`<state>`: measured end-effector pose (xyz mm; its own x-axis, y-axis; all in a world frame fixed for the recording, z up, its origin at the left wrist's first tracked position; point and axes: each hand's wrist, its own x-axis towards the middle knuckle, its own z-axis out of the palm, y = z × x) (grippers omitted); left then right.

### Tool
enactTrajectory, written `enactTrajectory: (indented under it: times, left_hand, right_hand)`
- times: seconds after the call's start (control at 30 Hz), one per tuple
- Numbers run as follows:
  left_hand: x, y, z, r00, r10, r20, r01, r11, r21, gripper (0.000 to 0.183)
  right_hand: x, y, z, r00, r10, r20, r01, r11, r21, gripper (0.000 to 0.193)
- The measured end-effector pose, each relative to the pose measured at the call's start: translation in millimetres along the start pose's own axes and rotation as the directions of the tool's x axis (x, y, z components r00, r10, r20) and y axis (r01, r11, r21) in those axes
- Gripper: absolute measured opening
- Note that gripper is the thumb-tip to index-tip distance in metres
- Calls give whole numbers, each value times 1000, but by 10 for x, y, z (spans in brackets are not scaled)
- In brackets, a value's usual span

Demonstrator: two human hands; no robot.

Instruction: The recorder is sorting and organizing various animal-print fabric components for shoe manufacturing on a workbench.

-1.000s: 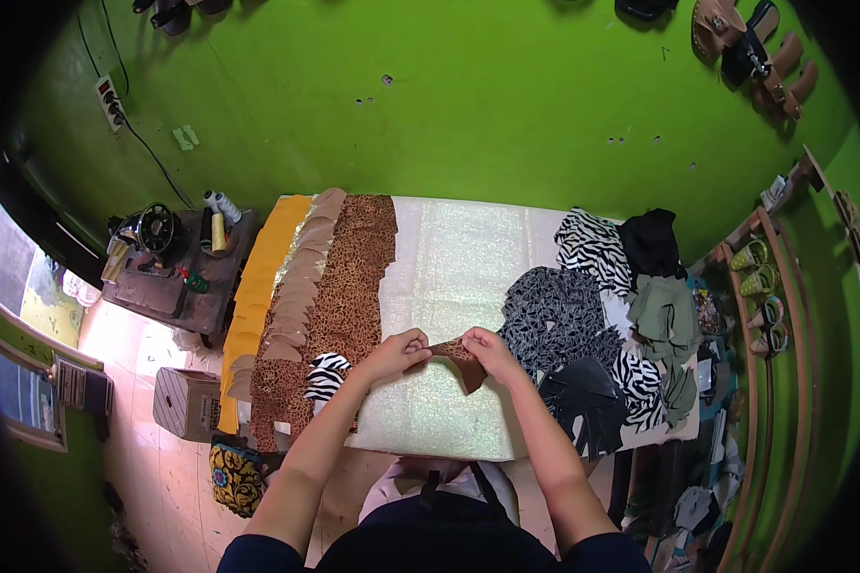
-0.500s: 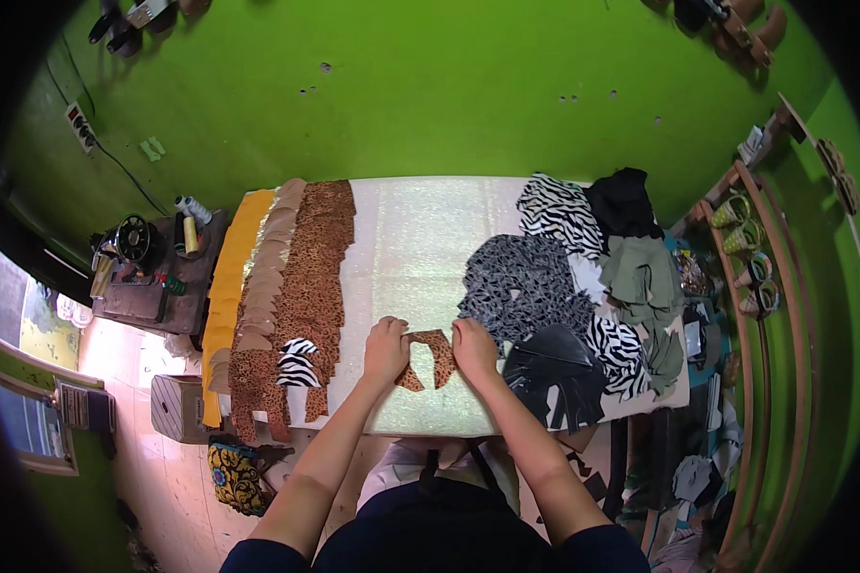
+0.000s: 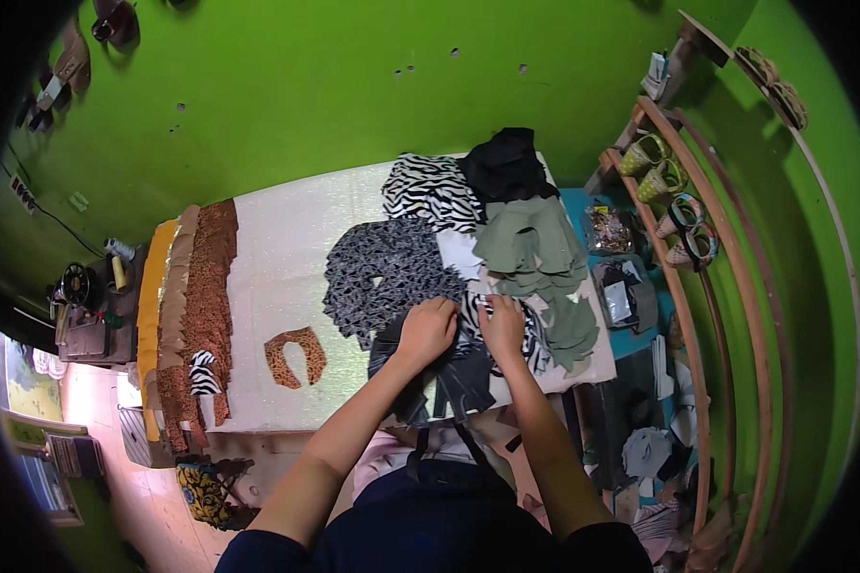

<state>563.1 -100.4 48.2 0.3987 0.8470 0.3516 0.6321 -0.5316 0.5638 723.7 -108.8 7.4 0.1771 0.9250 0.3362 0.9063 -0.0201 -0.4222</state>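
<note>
My left hand (image 3: 428, 329) lies where the black leather-like pieces (image 3: 463, 382) meet the zebra-print pieces (image 3: 530, 349). Its fingers are bent together, and what is under them is hidden. Beside it, my right hand (image 3: 503, 329) pinches the zebra-print material at its upper edge. A leopard-print cut piece (image 3: 275, 360), curved like a horseshoe with its opening toward me, lies flat on the table to the left, apart from both hands. Just beyond my left hand sits a heap of grey-and-black patterned pieces (image 3: 382, 267).
Olive pieces (image 3: 535, 244), black cloth (image 3: 508, 162) and another zebra-print pile (image 3: 430, 186) cover the table's far right. Leopard-print strips (image 3: 210, 286) and yellow material (image 3: 153, 315) line its left side. A wooden rack (image 3: 726, 258) with sandals stands at right; a sewing machine (image 3: 76, 284) is at far left.
Both hands let go of the leopard-print piece, leaving it on the table, and moved right to the black and zebra-print pieces. The view has swung right.
</note>
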Motion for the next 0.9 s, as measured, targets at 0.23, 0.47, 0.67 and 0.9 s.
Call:
enactTrajectory:
  times: [0.23,0.47,0.67,0.9]
  left_hand:
    - [157,28,391,995,-72,62,64,990,123,12]
    - [356,220,279,997,-30,68,26,997,68,46]
    - [475,264,225,981,-125,150,150,974,-167,35]
    - [228,-177,-256,955,-295,41,295,918,-266,19]
  right_hand:
    - [96,176,155,972,-2,233,-16,997,74,18]
    - [361,447,-170,906,-16,423,-252,783,569,21]
    - [581,371,-512,911,-210,354,-40,812,583,23]
    - [622,-144,-332,844,-290,451,-89,753,652,30]
